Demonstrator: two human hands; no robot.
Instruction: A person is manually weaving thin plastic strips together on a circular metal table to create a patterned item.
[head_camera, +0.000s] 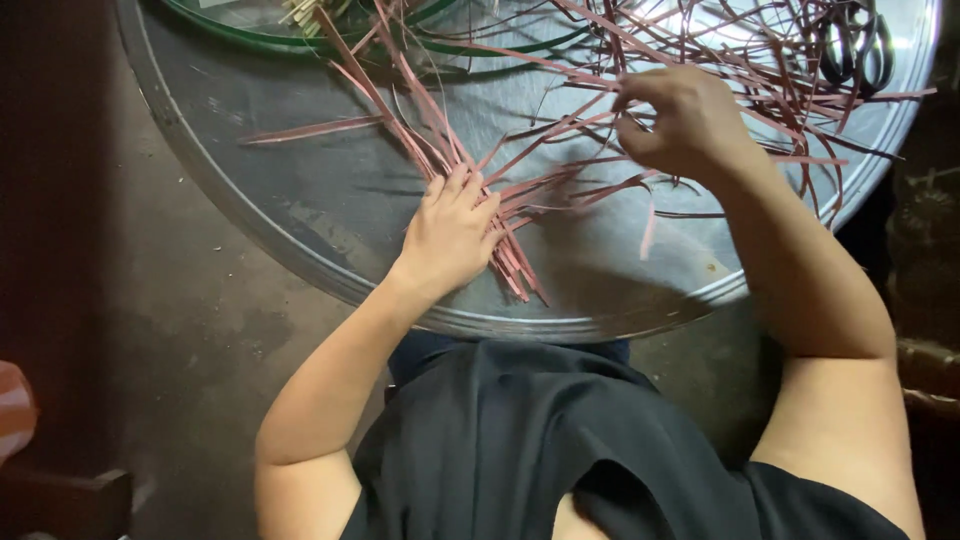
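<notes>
The left hand is pressing flat, fingers spread, on a bundle of pink strips lying fanned across the round metal tray, while the right hand is pinching one strip between closed fingertips, near black scissors.

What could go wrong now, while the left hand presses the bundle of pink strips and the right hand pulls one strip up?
1. The left hand pins the pink strips only near their ends, so the bundle may slide or fan apart.
2. The right hand pinches one strip among many crossing ones; it could snag or kink.
3. Black scissors lie under loose strips near the metal tray rim and could be dragged along.
</notes>
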